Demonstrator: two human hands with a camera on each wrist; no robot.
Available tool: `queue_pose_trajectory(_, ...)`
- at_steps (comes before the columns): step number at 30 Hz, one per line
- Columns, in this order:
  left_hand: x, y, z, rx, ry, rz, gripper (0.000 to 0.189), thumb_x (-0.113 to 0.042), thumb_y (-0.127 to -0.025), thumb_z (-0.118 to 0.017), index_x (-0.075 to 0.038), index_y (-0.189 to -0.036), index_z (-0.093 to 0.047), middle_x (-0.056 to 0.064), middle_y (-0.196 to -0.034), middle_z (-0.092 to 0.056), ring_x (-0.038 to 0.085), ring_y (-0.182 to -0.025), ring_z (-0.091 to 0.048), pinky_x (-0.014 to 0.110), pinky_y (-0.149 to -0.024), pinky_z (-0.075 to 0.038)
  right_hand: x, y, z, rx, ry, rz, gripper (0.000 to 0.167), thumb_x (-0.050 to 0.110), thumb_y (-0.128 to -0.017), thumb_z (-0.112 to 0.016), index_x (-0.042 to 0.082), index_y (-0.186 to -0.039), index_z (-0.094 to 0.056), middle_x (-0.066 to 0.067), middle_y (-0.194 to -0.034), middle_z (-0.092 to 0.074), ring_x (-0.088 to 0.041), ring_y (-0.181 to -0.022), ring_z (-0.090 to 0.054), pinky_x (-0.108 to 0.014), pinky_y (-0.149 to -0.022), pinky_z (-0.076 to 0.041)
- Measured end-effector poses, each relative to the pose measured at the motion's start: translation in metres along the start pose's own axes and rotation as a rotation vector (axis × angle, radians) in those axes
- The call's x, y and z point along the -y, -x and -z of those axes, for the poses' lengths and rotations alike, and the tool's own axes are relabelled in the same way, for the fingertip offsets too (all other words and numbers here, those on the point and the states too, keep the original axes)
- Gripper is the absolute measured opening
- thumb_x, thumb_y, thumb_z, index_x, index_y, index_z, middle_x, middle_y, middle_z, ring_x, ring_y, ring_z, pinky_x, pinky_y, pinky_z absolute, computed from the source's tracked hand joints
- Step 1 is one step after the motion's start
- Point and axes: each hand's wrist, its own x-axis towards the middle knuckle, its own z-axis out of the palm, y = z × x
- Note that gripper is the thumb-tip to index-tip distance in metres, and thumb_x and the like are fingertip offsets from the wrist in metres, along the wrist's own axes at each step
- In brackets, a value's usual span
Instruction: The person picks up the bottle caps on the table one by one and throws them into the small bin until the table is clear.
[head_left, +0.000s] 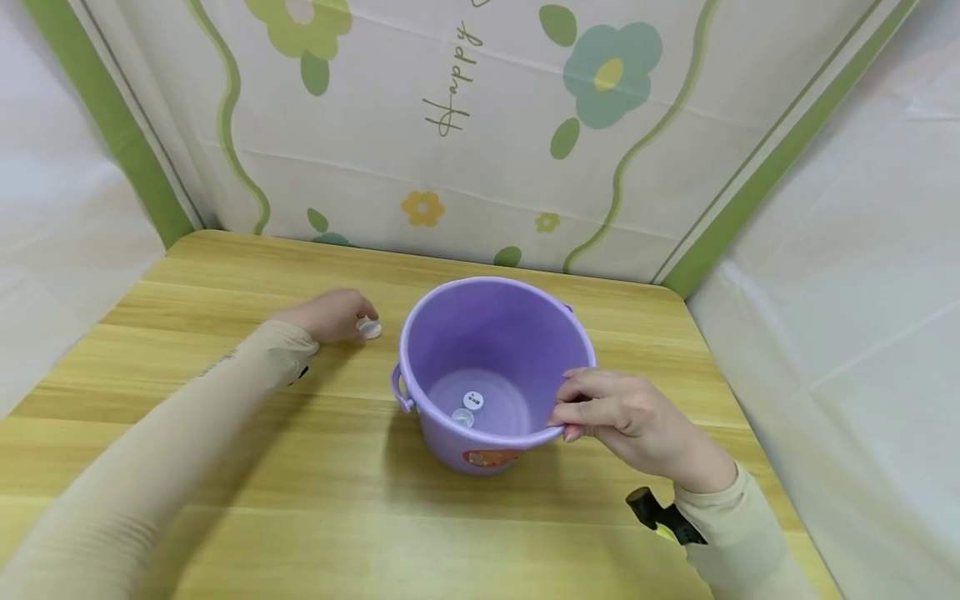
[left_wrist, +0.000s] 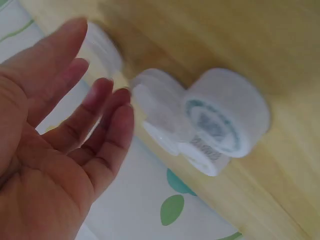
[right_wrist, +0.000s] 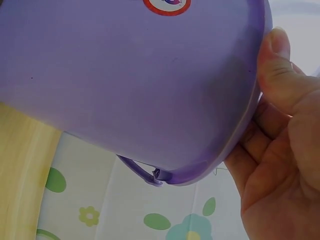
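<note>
1. My left hand [head_left: 330, 317] reaches over the far left part of the wooden table [head_left: 315, 467], fingers loosely bent and spread from the thumb, with nothing plainly held.
2. Just by its fingertips lies a small white round piece [head_left: 371, 330]; I cannot tell whether I touch it.
3. From my left wrist I see several white round containers close together on the wood. The nearest, a thick tub [left_wrist: 227, 112], has green print on its face; a smaller tub [left_wrist: 205, 157] with grey print sits just beside it. They look blurred.
4. My right hand [head_left: 626, 414] grips the rim of a purple bucket [head_left: 495, 325], thumb on one side of the wall and fingers on the other.
5. The bucket stands on the table between my hands, mouth upward, with a red-edged sticker [head_left: 491, 457] on its side.
6. On its floor lie a white disc [head_left: 473, 401] with dark marks and, next to it, a clear round piece [head_left: 462, 417].
7. Behind the table hangs a white cloth [head_left: 510, 167] with printed flowers.
</note>
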Motion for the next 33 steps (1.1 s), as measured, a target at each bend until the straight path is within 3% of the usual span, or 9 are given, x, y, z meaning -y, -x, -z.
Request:
queue_pose_trajectory(9,0.004,-0.002,-0.009,-0.05,0.008,-0.013,0.018,-0.014,-0.085,-0.079,0.0,-0.096,-0.074,0.011,-0.096,-0.071,0.027,-0.088,-0.063,0.047,-0.085,-0.05,0.001,0.001,0.001,-0.003,-0.004,-0.017,0.018,0.019,-0.097,-0.062,0.007,-0.093,-0.074,-0.004,-0.09,-0.066,-0.02,-0.08,-0.065,-0.032,-0.102,-0.045)
queue_pose_trajectory(14,0.0,-0.004,-0.011,-0.065,0.009,0.017,0.012,-0.015,-0.086,-0.078,-0.005,-0.087,-0.073,0.006,-0.088,-0.068,0.023,-0.082,-0.06,0.042,-0.08,-0.05,0.001,0.001,0.001,-0.003,-0.009,-0.024,0.018,0.02,-0.097,-0.062,0.007,-0.094,-0.074,-0.004,-0.091,-0.066,-0.018,-0.08,-0.065,-0.032,-0.104,-0.044)
queue_pose_trajectory(18,-0.004,-0.006,-0.011,-0.082,0.035,0.044,0.027,-0.013,-0.087,-0.078,0.001,-0.107,-0.067,0.01,-0.092,-0.066,0.025,-0.085,-0.06,0.043,-0.08,-0.049,0.0,0.002,0.001,-0.005,-0.009,-0.021,0.019,0.019,-0.097,-0.062,0.005,-0.094,-0.075,-0.005,-0.091,-0.066,-0.017,-0.079,-0.065,-0.034,-0.104,-0.044)
queue_pose_trajectory(22,-0.008,-0.008,-0.012,-0.071,0.024,0.015,0.045,-0.013,-0.089,-0.075,0.006,-0.128,-0.06,0.015,-0.101,-0.067,0.027,-0.089,-0.061,0.045,-0.083,-0.05,0.0,0.003,0.002,-0.007,-0.003,-0.021,0.019,0.02,-0.097,-0.062,0.005,-0.094,-0.075,-0.005,-0.091,-0.067,-0.018,-0.079,-0.065,-0.035,-0.103,-0.045)
queue_pose_trajectory(27,-0.006,-0.007,-0.012,-0.043,0.031,0.031,0.034,-0.018,-0.088,-0.076,0.005,-0.113,-0.07,0.011,-0.097,-0.07,0.024,-0.087,-0.063,0.044,-0.082,-0.052,0.0,0.002,0.001,-0.002,-0.003,-0.03,0.018,0.02,-0.097,-0.062,0.006,-0.093,-0.074,-0.004,-0.091,-0.066,-0.019,-0.08,-0.065,-0.034,-0.102,-0.045)
queue_pose_trajectory(30,-0.004,-0.005,-0.008,-0.06,0.034,0.034,0.028,-0.019,-0.088,-0.076,0.003,-0.106,-0.073,0.01,-0.094,-0.071,0.025,-0.087,-0.065,0.046,-0.082,-0.052,0.0,0.002,0.001,0.001,-0.009,-0.028,0.018,0.019,-0.097,-0.062,0.006,-0.093,-0.074,-0.004,-0.092,-0.066,-0.019,-0.081,-0.065,-0.034,-0.102,-0.045)
queue_pose_trajectory(33,-0.007,0.0,0.005,-0.104,0.016,0.021,0.029,-0.018,-0.088,-0.073,0.002,-0.109,-0.072,0.014,-0.099,-0.071,0.029,-0.091,-0.066,0.048,-0.085,-0.051,0.0,0.001,0.001,0.002,-0.01,-0.026,0.018,0.019,-0.097,-0.062,0.006,-0.093,-0.074,-0.004,-0.092,-0.066,-0.021,-0.081,-0.065,-0.032,-0.102,-0.045)
